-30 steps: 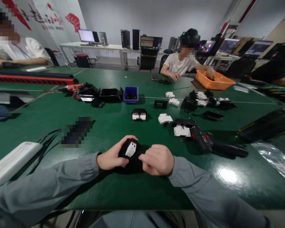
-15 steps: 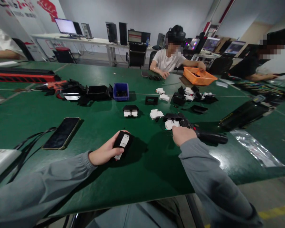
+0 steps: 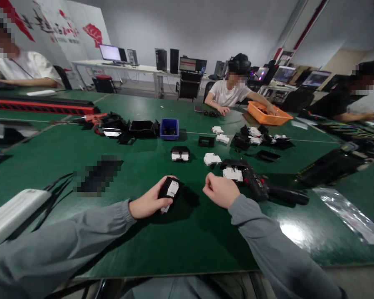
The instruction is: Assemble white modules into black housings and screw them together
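The left hand (image 3: 148, 202) had its grip clamped on a black housing with a white insert (image 3: 170, 191), just above the green desk (image 3: 187, 236). Right of the housing, the right hand (image 3: 220, 191) was curled shut, beside a black power screwdriver (image 3: 268, 189).

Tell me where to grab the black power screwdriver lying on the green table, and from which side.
Grip the black power screwdriver around its long bare handle, which points right, coming from above. Its chunky head end lies against a white plastic part close by the right hand, so that end is probably more crowded.
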